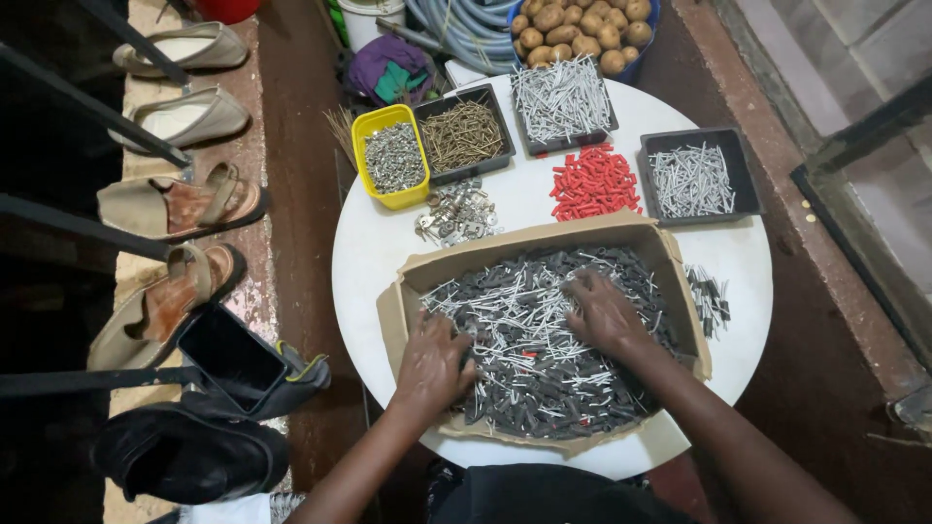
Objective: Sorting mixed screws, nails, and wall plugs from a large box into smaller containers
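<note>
Both hands, left (432, 361) and right (604, 312), rest open-gripped on boxed nails (529, 320).

The cardboard box (544, 335) sits on the round table (374, 247) right before me, both my hands resting in its mix of nails and clips. Behind the box lie four trays of fasteners (563, 102), with a pile of wall plugs (594, 182) between. Left of the table, shoes (175, 204) line the floor.

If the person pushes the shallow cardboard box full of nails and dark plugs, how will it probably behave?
The cardboard box looks heavily loaded, so it would probably drag rather than glide. Its walls are bent outward and torn, so it may flex or sag if lifted by one side. Both the left hand and the right hand rest in the pile, which likely shifts loosely.
</note>
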